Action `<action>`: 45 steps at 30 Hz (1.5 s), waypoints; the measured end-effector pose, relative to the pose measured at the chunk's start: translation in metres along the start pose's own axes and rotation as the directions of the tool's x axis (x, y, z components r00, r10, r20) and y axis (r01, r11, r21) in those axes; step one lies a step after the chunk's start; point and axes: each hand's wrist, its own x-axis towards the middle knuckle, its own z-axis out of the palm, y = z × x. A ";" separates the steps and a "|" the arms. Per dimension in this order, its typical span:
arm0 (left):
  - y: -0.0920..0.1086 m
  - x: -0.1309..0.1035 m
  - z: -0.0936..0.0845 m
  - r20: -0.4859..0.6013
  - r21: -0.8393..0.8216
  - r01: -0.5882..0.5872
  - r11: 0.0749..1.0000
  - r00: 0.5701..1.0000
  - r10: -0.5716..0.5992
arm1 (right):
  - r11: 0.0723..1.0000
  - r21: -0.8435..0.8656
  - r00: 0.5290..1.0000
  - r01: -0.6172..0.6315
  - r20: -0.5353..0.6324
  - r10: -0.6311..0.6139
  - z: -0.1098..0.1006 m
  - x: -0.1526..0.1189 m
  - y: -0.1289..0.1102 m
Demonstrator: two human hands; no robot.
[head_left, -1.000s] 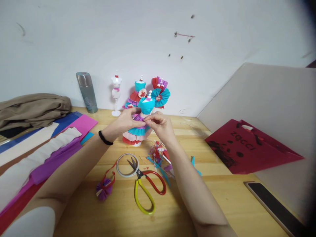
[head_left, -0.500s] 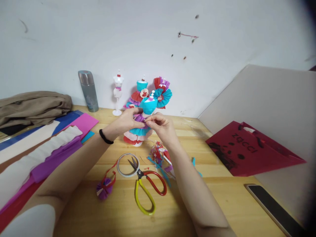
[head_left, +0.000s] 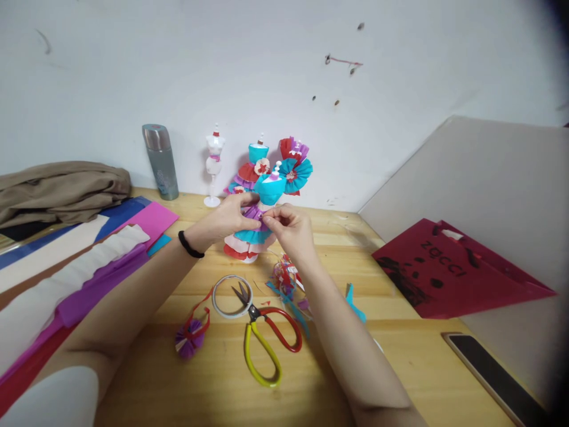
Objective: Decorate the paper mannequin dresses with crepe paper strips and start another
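A miniature dress form (head_left: 269,191) stands on the table in a tiered paper dress, turquoise on top with purple, turquoise, pale pink and red ruffles below. My left hand (head_left: 227,214) grips it at the waist, thumb across the purple ruffle (head_left: 252,212). The fingertips of my right hand (head_left: 291,226) are pinched together at the front of that ruffle; whatever lies between them is too small to make out. Behind stand a second dressed form (head_left: 258,155), another with large turquoise and red-purple paper rosettes (head_left: 295,174), and a bare white form (head_left: 214,165).
Red-and-yellow-handled scissors (head_left: 253,313) lie across a tape roll (head_left: 214,302). A purple paper rosette (head_left: 190,339) with red ribbon is nearby. Paper scraps (head_left: 284,279) lie by my right forearm. Coloured paper sheets (head_left: 98,279), a flask (head_left: 160,163), a red bag (head_left: 457,273) and a phone (head_left: 498,373) surround the area.
The whole view has shifted slightly. My right fingertips have moved a little at the purple ruffle, while my left hand keeps its grip on the dress form.
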 end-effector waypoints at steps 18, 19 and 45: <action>0.000 -0.001 0.003 -0.094 0.046 -0.039 0.998 0.995 0.043 | 0.998 -0.062 0.994 0.009 -0.108 -0.015 0.004 -0.004 -0.005; -0.001 0.000 0.004 -0.108 0.055 -0.038 0.998 0.993 0.044 | 0.999 -0.052 0.994 0.013 -0.111 -0.019 0.004 -0.004 -0.005; -0.006 0.003 0.008 -0.106 0.019 -0.080 0.997 0.991 0.082 | 0.890 -0.452 0.986 0.065 -0.106 -0.125 -0.006 -0.007 -0.015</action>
